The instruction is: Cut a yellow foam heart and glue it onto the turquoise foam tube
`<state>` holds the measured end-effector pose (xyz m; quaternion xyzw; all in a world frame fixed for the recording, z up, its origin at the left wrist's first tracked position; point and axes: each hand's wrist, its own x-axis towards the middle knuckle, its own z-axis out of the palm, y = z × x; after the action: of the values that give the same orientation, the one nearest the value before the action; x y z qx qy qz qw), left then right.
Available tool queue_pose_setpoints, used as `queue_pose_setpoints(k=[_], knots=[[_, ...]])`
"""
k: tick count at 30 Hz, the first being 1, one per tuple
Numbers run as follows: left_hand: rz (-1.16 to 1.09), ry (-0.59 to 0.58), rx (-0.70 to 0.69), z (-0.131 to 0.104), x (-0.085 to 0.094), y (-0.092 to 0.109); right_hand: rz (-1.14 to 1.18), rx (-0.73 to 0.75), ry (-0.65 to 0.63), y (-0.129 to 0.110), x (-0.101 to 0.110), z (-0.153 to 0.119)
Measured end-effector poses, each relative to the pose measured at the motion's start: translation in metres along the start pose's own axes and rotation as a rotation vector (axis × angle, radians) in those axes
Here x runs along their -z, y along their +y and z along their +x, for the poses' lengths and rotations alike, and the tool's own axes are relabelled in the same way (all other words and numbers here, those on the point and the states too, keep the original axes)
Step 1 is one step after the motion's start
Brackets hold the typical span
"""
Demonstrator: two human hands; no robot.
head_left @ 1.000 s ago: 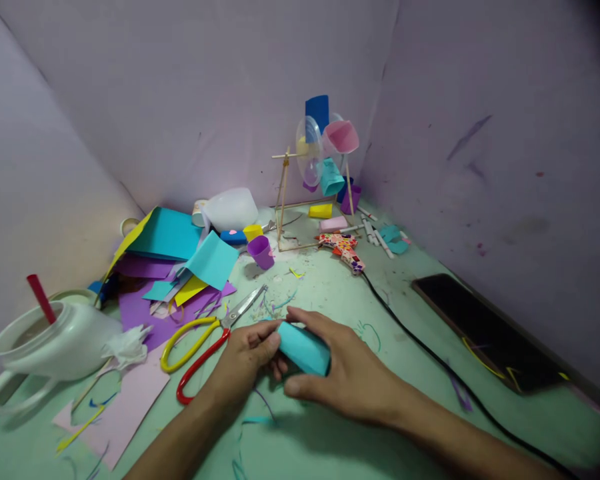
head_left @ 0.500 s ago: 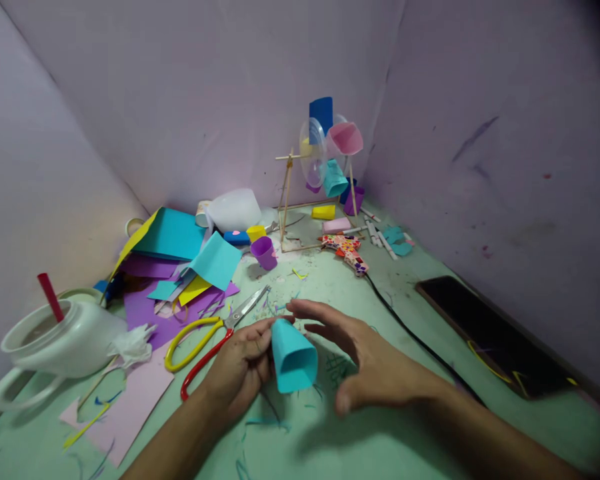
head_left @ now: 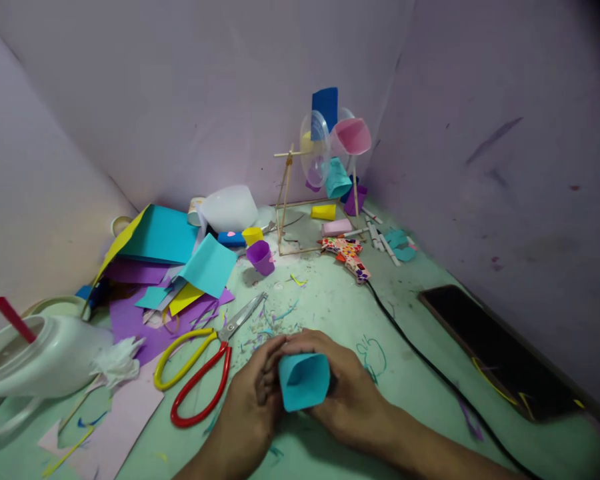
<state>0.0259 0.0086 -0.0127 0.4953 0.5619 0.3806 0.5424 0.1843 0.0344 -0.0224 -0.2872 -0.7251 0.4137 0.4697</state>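
Observation:
A small turquoise paper cup (head_left: 305,383) is between my two hands, its squarish open end facing me. My left hand (head_left: 255,393) curls around its left side, fingers behind it. From the right, my right hand (head_left: 353,387) wraps around the other side, its fingers reaching over behind the cup to meet the left ones. The fingertips are partly hidden. Just left of my left hand lie scissors (head_left: 225,343) with one yellow and one red handle, blades pointing away. Paper scraps litter the green table (head_left: 325,293) beyond my hands.
At the back stands a stick frame (head_left: 284,200) carrying a wheel with clear discs and coloured paper cups. A patterned glue gun (head_left: 347,257) trails a black cord (head_left: 410,333) along the right. A phone (head_left: 495,347) lies far right; coloured paper (head_left: 163,233) and a white pitcher (head_left: 65,350) are left.
My right hand has moved from an open pose apart from the cup to wrapping its right side. The cup has turned its open end more squarely toward me. The view has shifted slightly.

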Motion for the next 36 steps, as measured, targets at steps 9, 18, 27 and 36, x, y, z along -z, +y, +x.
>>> queue_pose_setpoints(k=[9, 18, 27, 36], knots=[[0.168, 0.024, 0.003, 0.003, 0.003, -0.011, -0.048, -0.034, -0.033, 0.005, 0.003, 0.002], [0.227, -0.032, -0.089, 0.002, 0.007, -0.006, -0.109, 0.01, -0.004, -0.001, 0.017, 0.003], [0.209, -0.03, -0.094, 0.005, 0.002, 0.009, -0.211, 0.028, 0.012, 0.0, 0.023, -0.001], [0.208, -0.082, -0.01, 0.006, 0.004, 0.0, -0.13, 0.067, 0.042, 0.007, 0.037, -0.005]])
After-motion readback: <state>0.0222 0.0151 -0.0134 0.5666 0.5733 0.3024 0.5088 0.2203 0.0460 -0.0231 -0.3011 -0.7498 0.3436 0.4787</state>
